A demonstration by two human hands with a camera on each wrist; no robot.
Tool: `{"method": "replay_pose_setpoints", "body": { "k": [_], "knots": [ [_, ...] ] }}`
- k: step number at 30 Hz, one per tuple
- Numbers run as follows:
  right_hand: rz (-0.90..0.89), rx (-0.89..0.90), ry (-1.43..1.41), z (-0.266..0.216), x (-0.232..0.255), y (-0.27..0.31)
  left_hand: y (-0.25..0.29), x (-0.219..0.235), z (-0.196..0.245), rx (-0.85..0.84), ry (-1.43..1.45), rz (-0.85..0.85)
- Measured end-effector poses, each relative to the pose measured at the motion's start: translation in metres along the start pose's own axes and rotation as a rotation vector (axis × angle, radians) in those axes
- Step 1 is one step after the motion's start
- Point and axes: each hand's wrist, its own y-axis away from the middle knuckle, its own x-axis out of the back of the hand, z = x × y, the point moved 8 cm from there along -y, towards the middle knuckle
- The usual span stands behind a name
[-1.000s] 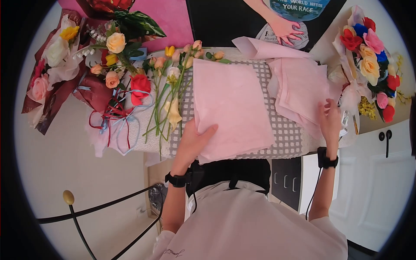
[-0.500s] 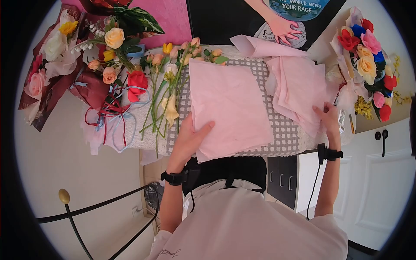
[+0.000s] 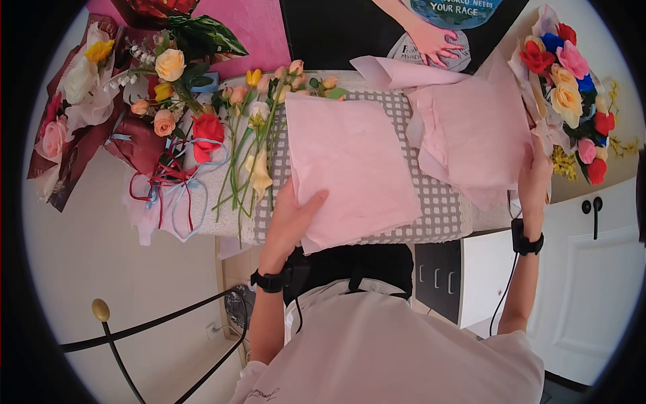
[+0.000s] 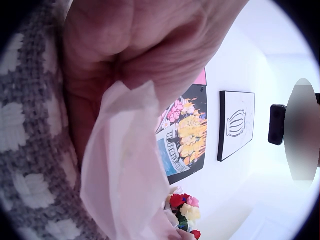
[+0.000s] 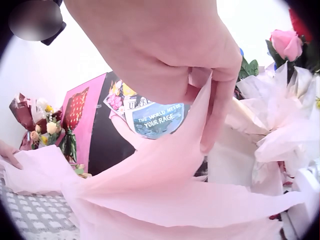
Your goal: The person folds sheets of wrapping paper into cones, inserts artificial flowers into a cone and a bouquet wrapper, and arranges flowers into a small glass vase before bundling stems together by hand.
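A layered stack of pale pink paper [image 3: 353, 172] lies on the grey-and-white checked cloth [image 3: 441, 202]. My left hand [image 3: 289, 222] grips its left edge, thumb on top and fingers beneath; in the left wrist view the paper [image 4: 125, 170] enters that hand [image 4: 135, 45]. On the right, my right hand [image 3: 533, 185] pinches the edge of a sheet [image 3: 478, 135] from a second pink pile. The right wrist view shows this sheet [image 5: 150, 165] lifted at its corner between the fingers of the hand [image 5: 175, 55], above other sheets.
Loose flowers with green stems [image 3: 259, 168] lie left of the stack. Farther left are a dark red wrapped bouquet [image 3: 67, 128] and red and blue ribbons [image 3: 178, 178]. A colourful bouquet [image 3: 572, 87] stands at the right, and a rolled pink sheet [image 3: 410, 73] lies behind.
My right hand has moved right and now pinches a pink sheet, which has shifted and spread rightward over its pile. My left hand keeps its grip on the stack.
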Motion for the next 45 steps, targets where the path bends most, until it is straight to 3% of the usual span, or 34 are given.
{"method": "replay_pose_setpoints", "body": {
  "k": [5, 7, 11, 17, 20, 22, 25, 29, 32, 34, 40, 45],
  "knots": [
    [0.166, -0.002, 0.031, 0.013, 0.023, 0.011, 0.000, -0.001, 0.002, -0.015, -0.024, -0.009],
    [0.108, -0.157, 0.067, 0.027, 0.028, 0.015, 0.001, -0.002, 0.005, -0.003, -0.013, 0.005],
    [0.237, -0.092, 0.082, 0.023, 0.049, 0.024, 0.000, 0.000, 0.002, -0.026, -0.018, 0.001],
    [0.281, -0.173, -0.187, 0.031, 0.061, 0.028, 0.001, 0.000, 0.000, 0.018, -0.025, 0.011],
    [0.168, -0.253, -0.208, 0.053, 0.054, 0.028, 0.001, 0.000, 0.001, 0.017, -0.010, 0.010],
    [0.111, -0.335, -0.487, 0.070, 0.042, 0.027, 0.001, -0.001, 0.003, 0.016, 0.035, 0.011],
    [0.074, -0.451, -0.740, 0.071, 0.036, 0.029, 0.001, 0.000, 0.002, 0.003, 0.030, 0.008],
    [0.084, -0.502, -0.837, 0.069, 0.032, 0.030, 0.002, -0.002, 0.004, -0.003, 0.058, 0.008],
    [0.109, -0.660, -1.073, 0.073, 0.018, 0.042, 0.002, -0.002, 0.003, 0.005, 0.064, 0.003],
    [-0.013, -0.748, -1.216, 0.071, -0.005, 0.056, 0.002, -0.002, 0.003, 0.005, 0.060, 0.007],
    [-0.090, -0.817, -1.271, 0.068, -0.059, 0.087, 0.003, 0.001, -0.003, -0.004, 0.047, 0.008],
    [0.024, -0.768, -1.094, 0.094, -0.069, 0.093, 0.002, 0.002, -0.003, -0.011, 0.039, 0.006]
  ]
}}
